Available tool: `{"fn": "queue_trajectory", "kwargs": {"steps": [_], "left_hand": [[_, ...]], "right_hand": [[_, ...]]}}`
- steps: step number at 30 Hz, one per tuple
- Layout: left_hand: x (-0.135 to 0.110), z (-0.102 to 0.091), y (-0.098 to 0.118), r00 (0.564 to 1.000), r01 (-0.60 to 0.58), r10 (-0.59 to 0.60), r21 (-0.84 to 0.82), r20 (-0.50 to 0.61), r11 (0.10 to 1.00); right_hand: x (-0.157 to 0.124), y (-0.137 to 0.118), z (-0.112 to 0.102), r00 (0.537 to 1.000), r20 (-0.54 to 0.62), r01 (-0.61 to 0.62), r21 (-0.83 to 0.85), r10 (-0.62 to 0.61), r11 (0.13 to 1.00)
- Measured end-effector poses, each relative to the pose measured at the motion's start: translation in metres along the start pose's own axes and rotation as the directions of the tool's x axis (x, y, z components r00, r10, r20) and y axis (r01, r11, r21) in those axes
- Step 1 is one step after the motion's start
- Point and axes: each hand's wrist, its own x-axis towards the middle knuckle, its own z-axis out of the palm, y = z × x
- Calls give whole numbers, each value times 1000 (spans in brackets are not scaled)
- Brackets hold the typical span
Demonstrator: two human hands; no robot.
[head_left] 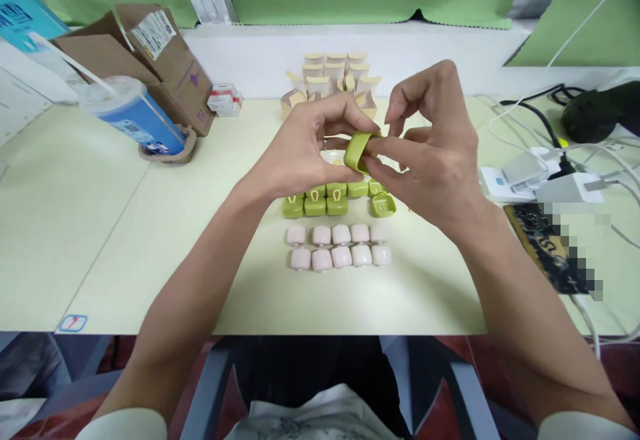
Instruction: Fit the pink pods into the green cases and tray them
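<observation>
Both my hands are raised over the middle of the table and pinch one small green case (358,151) between them. My left hand (305,150) grips it from the left with curled fingers. From the right, my right hand (435,150) holds it with thumb and forefinger. Just below the hands lie several more green cases (315,205) in rows, one of them (383,205) lying open. Nearer to me sit two rows of pale pink cases (340,245). Behind the hands stand several small cream paper boxes (330,77).
A blue lidded cup with a straw (133,115) and an open cardboard box (165,60) stand at the back left. Chargers, white cables (550,180) and a dark object (595,115) crowd the right side. A small red-and-white box (225,99) lies by the cardboard.
</observation>
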Motion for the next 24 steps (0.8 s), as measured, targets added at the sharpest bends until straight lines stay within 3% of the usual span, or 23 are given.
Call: {"fn": "queue_trajectory", "kwargs": {"steps": [7, 13, 16, 24], "left_hand": [[-1, -11, -20, 989, 149, -148, -42, 17, 988], [-2, -17, -19, 982, 191, -190, -76, 17, 979], [-3, -17, -16, 979, 204, -204, -67, 9, 977], [-3, -13, -12, 970, 241, -241, 8, -13, 970]], "right_hand": [[5, 19, 4, 996, 34, 73, 115, -77, 991], [7, 23, -4, 986, 124, 72, 276, -110, 958], [6, 23, -8, 983, 173, 3, 300, -58, 954], [3, 24, 3, 987, 113, -144, 311, 114, 939]]}}
